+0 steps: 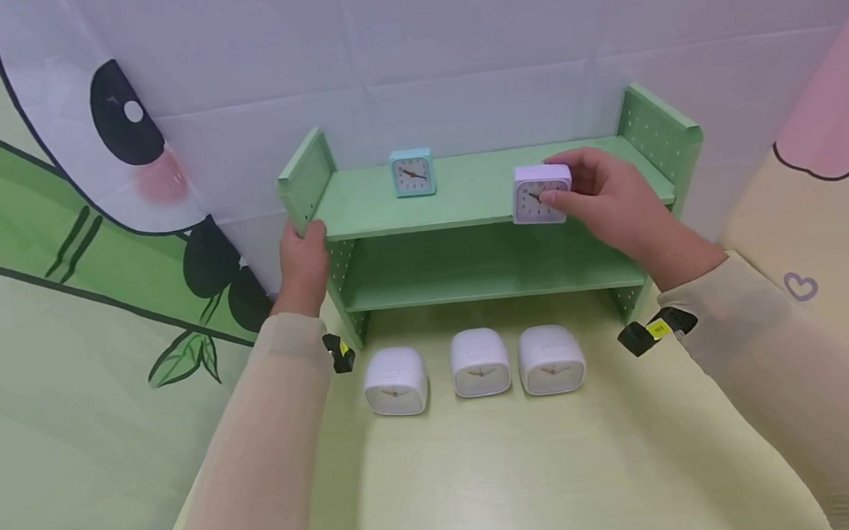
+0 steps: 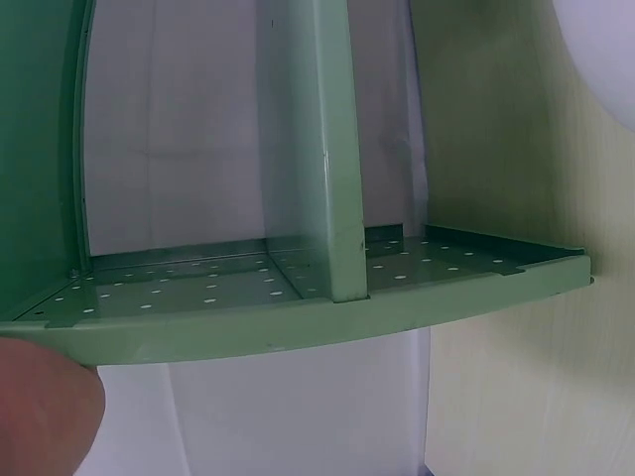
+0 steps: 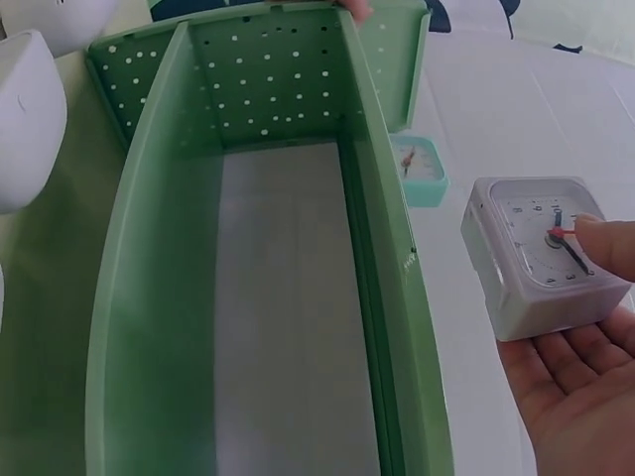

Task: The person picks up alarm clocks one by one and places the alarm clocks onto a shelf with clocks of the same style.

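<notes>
My right hand [image 1: 619,207] pinches a small square lilac alarm clock [image 1: 528,176] between thumb and fingers, its dial facing me. In the right wrist view the thumb lies across the dial of the lilac clock [image 3: 511,288], and the fingers are behind and under its body. It is held at the front edge of the green two-tier shelf's [image 1: 469,283] top board, toward the right. A light-blue clock [image 1: 411,155] stands upright on that board, left of centre. With my left hand [image 1: 304,267] I grip the shelf's left side panel; some of its fingers are hidden behind the panel.
Three white rounded clocks, the left one [image 1: 394,363], the middle one [image 1: 477,342] and the right one [image 1: 549,340], stand in a row on the pale wooden table [image 1: 493,469] before the shelf. Behind it hangs a printed cloth [image 1: 456,39] with cartoon figures.
</notes>
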`<state>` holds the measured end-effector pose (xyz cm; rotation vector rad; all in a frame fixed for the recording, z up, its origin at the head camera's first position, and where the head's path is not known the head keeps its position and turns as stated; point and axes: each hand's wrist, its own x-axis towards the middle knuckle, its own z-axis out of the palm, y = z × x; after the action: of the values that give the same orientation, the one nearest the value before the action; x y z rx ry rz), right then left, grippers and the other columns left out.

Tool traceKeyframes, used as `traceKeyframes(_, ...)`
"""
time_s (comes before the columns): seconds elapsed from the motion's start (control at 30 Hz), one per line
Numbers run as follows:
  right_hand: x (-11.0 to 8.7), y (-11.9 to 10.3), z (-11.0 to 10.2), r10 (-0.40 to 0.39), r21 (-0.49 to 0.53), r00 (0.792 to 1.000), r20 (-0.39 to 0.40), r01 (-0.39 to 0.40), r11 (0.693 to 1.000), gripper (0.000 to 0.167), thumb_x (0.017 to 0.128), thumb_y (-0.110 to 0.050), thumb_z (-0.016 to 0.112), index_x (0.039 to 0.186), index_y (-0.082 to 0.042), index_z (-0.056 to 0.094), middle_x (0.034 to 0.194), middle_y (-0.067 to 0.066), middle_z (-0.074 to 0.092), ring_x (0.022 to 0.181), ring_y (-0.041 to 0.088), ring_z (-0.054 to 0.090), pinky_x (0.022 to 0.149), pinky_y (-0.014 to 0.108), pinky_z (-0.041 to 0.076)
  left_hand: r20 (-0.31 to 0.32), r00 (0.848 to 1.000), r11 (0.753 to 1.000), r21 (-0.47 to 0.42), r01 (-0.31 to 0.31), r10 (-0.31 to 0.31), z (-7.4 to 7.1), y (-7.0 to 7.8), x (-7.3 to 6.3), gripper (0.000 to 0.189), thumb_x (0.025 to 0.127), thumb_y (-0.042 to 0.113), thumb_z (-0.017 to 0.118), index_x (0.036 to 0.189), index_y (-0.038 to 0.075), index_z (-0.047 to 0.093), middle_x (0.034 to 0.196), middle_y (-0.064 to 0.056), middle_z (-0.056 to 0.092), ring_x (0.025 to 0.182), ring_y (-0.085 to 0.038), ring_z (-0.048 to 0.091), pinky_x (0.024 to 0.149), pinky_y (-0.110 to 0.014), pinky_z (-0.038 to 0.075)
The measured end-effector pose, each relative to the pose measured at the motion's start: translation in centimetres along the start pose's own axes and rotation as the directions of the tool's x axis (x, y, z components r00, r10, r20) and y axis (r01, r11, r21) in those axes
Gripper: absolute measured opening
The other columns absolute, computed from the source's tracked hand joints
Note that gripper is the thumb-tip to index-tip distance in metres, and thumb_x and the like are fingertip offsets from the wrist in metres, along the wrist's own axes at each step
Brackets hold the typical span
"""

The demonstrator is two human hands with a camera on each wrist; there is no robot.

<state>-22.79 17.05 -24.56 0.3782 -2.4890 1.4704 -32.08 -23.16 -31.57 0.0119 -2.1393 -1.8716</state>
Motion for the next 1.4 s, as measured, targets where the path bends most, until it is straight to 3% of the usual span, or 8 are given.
traceKeyframes(0.27,1.4,0.0,-0.8,0.059,0.001,0.998,-0.012,-0.059,0.998,0.052,0.099,-0.032,0.071,0.144,-0.011,0.055,0.132,0.010,0.064,0.115,0.019,0.059,0.095,0.033,0.049,0.016,1.000,1.000,0.002,0.012,-0.012,0.2,0.1,-0.3,0.048,0.104,0.034,0.043,0.148,0.014,0.045,0.134,-0.005,0.051,0.116,-0.022,0.044,0.100,-0.039,0.039)
traceKeyframes(0.67,3.2,0.3,-1.4,0.135,-0.084,0.991,-0.007,-0.135,0.987,0.059,0.100,-0.037,0.068,0.150,-0.011,0.049,0.139,0.011,0.059,0.123,0.023,0.055,0.101,0.039,0.047,0.014,0.999,0.999,-0.001,-0.036,0.036,0.5,-0.3,-0.3,0.048,0.104,0.033,0.042,0.147,0.012,0.045,0.134,-0.007,0.051,0.116,-0.019,0.044,0.103,-0.040,0.038)
traceKeyframes(0.97,5.0,1.0,-1.5,0.166,-0.119,0.986,-0.003,-0.165,0.979,0.061,0.103,-0.039,0.062,0.154,-0.010,0.044,0.143,0.012,0.054,0.127,0.026,0.050,0.104,0.044,0.044,0.028,0.999,1.000,0.010,-0.027,0.027,0.5,-0.3,-0.3,0.050,0.105,0.035,0.042,0.150,0.015,0.045,0.141,-0.006,0.050,0.122,-0.019,0.043,0.109,-0.042,0.036)
traceKeyframes(1.17,6.1,1.5,-1.1,0.169,-0.158,0.985,0.027,-0.163,0.974,0.061,0.104,-0.036,0.061,0.155,-0.007,0.042,0.144,0.014,0.053,0.128,0.028,0.049,0.106,0.046,0.042,0.016,0.999,0.999,0.013,-0.031,0.031,0.6,-0.1,-0.7,0.049,0.104,0.034,0.043,0.148,0.013,0.046,0.139,-0.006,0.051,0.120,-0.020,0.044,0.107,-0.042,0.037)
traceKeyframes(1.4,6.5,1.7,-0.7,0.193,-0.156,0.980,0.048,-0.184,0.970,0.063,0.105,-0.037,0.059,0.156,-0.007,0.039,0.147,0.015,0.050,0.130,0.029,0.047,0.109,0.048,0.040,0.012,1.000,1.000,0.008,-0.028,0.028,1.0,-0.3,-0.5,0.046,0.103,0.035,0.045,0.143,0.012,0.049,0.126,-0.006,0.052,0.113,-0.024,0.045,0.096,-0.039,0.040)
